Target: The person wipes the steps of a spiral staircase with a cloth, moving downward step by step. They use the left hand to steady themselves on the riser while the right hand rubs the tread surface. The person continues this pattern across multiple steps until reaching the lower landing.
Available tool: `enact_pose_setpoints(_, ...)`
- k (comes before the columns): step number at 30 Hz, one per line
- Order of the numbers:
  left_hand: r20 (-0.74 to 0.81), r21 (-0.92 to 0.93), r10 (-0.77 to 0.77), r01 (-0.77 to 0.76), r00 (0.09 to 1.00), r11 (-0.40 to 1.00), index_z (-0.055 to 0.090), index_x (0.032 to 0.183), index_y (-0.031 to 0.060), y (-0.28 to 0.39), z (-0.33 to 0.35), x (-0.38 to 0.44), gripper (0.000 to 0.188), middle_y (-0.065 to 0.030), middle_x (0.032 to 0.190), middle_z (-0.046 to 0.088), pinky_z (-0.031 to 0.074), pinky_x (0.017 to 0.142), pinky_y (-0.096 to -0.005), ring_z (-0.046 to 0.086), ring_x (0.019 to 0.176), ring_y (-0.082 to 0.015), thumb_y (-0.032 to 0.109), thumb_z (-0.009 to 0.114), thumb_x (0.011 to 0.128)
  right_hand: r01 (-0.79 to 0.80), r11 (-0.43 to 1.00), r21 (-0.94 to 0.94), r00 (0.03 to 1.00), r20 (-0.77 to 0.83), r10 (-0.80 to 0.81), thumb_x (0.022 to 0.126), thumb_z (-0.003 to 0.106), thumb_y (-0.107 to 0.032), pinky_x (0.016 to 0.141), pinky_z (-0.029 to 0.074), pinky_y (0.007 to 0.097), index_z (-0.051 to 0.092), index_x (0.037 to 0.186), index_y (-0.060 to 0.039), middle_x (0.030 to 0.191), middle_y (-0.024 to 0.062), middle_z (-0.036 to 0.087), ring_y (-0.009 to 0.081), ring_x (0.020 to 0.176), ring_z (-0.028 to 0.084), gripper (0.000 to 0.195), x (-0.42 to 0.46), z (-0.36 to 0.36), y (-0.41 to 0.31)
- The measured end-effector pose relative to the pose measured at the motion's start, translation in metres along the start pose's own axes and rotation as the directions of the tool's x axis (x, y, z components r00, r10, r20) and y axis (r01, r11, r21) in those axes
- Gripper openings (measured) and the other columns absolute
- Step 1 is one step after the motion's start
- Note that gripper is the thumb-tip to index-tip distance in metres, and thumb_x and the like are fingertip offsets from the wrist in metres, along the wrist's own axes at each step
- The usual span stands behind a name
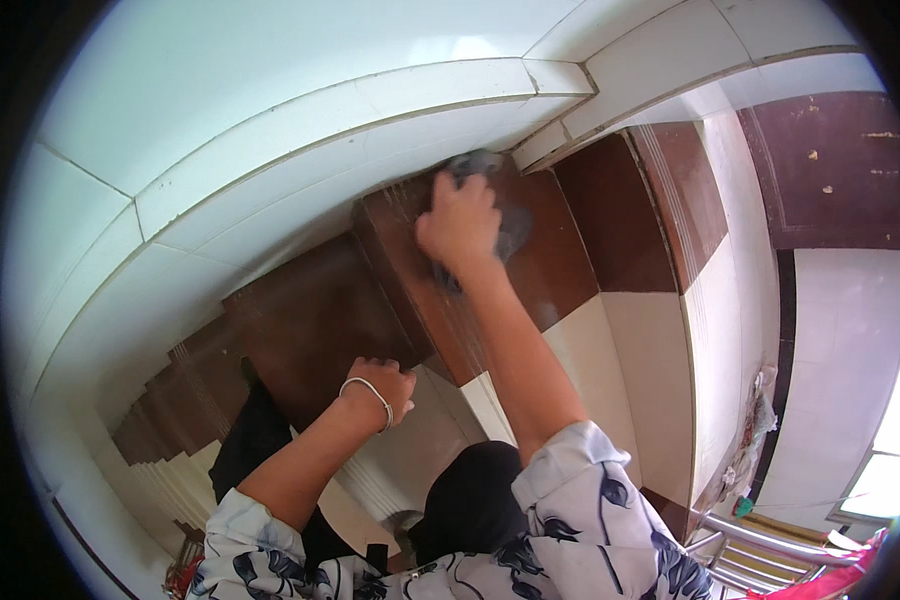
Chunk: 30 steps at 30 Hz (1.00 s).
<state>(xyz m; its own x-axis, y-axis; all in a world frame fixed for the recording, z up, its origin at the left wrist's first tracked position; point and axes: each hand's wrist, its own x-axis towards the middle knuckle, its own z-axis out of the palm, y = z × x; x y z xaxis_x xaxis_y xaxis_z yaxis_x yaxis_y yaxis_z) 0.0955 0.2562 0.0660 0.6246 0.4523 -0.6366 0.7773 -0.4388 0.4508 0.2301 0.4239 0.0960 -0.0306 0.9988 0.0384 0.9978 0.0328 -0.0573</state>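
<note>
My right hand (461,225) reaches out over a brown-and-cream tiled stair step (562,262), close to the wall. Its fingers are bent over a dark grey cloth (474,163), blurred, which lies against the step where the tread meets the white wall. A damp-looking smear (515,229) shows on the brown tile beside the hand. My left hand (384,386) is curled in a loose fist above the lower step (322,322), with a pale bracelet on its wrist. I see nothing in it, though its palm is turned out of sight.
White wall tiles with a protruding skirting ledge (330,120) run along the far side. More steps (187,390) descend at left. A higher tiled riser (615,217) rises at right. Metal railing (772,551) with red cloth (832,574) and crumpled plastic (757,420) are at lower right.
</note>
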Motion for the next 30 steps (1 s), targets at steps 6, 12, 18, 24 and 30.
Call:
enact_pose_setpoints(6,0.069,-0.013,-0.011,0.012,0.998,1.0,0.063,0.125,0.0101,-0.003,0.003,0.007,0.042,-0.0166,0.126,0.064,0.045,0.101,-0.0482,0.06,0.12,-0.0337,0.04,0.06,0.095,0.243,0.872,0.424,0.96,0.021,-0.278,0.074,0.066,-0.009,0.092,0.05,0.0494,0.064,0.127,-0.0086,0.115,0.0221,0.057,0.04,0.106,0.057,0.053,-0.064,-0.024,-0.026)
enact_pose_setpoints(12,0.058,-0.048,-0.031,0.034,0.998,0.998,0.061,0.126,0.0095,-0.006,0.01,-0.007,0.044,-0.017,0.124,0.064,0.045,0.101,-0.0489,0.061,0.118,-0.0351,0.041,0.06,0.095,0.114,-0.036,0.993,0.945,-0.097,0.313,0.1,0.051,-0.018,0.11,0.039,0.0363,0.025,0.155,0.0063,0.147,0.0175,0.048,0.0264,0.127,0.051,0.065,0.001,-0.112,0.016)
enact_pose_setpoints(18,-0.486,0.007,0.123,-0.137,0.865,0.991,0.059,0.126,0.0083,-0.02,0.046,-0.01,0.045,-0.0177,0.121,0.064,0.046,0.099,-0.0499,0.062,0.115,-0.036,0.04,0.06,0.095,0.122,0.09,0.988,0.899,-0.149,0.412,0.096,0.061,-0.023,0.123,0.011,0.0437,-0.003,0.155,0.0119,0.161,0.0337,0.009,0.0414,0.151,0.015,0.094,-0.011,-0.036,-0.132)
enact_pose_setpoints(24,0.061,-0.02,0.051,-0.05,0.997,0.999,0.064,0.115,0.0078,-0.006,0.035,0.004,0.04,-0.0205,0.114,0.064,0.046,0.096,-0.053,0.061,0.118,-0.0368,0.039,0.059,0.091,-0.452,-0.13,0.883,0.885,0.424,-0.193,0.085,0.06,-0.007,0.105,0.04,0.033,0.032,0.148,0.0129,0.134,0.0209,0.054,0.0236,0.123,0.05,0.072,-0.117,0.014,-0.227)
enact_pose_setpoints(30,-0.039,-0.054,0.031,-0.034,0.999,0.998,0.061,0.133,0.0138,-0.007,0.066,-0.001,0.043,-0.0153,0.135,0.06,0.041,0.105,-0.0444,0.057,0.126,-0.0283,0.037,0.06,0.097,-0.201,-0.284,0.938,0.972,0.227,0.065,0.084,0.054,-0.002,0.079,0.05,0.027,0.044,0.137,0.008,0.1,0.0071,0.061,0.012,0.09,0.054,0.055,-0.077,-0.11,-0.125)
